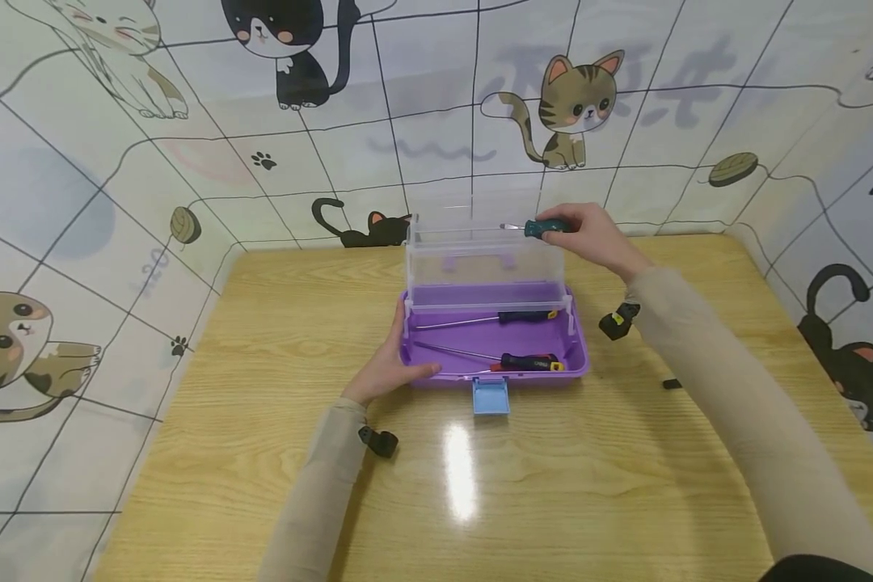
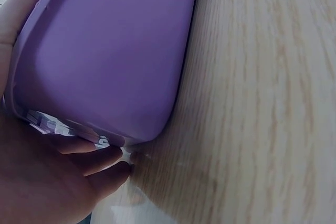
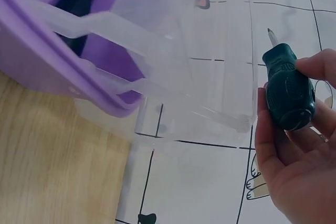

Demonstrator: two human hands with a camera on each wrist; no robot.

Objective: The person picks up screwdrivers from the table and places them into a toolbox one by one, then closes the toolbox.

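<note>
A purple toolbox (image 1: 495, 380) stands on the table with its clear lid (image 1: 487, 267) raised. My left hand (image 1: 385, 368) grips the box's left end, its thumb along the front rim; in the left wrist view the fingers lie against the purple end wall (image 2: 105, 56). Above the table, level with the lid's right side, my right hand (image 1: 589, 234) holds a stubby screwdriver (image 1: 541, 228) by its teal handle, the short metal tip pointing left. Inside the box lie a black-handled screwdriver (image 1: 527, 317) at the back and another (image 1: 531, 363) near the front, partly over a red handle.
A light blue latch (image 1: 491, 397) hangs open at the box's front. The wooden table (image 1: 262, 339) meets cat-patterned walls (image 1: 436, 121) at the back and both sides. A small dark object (image 1: 672, 384) lies to the right, partly behind the right sleeve.
</note>
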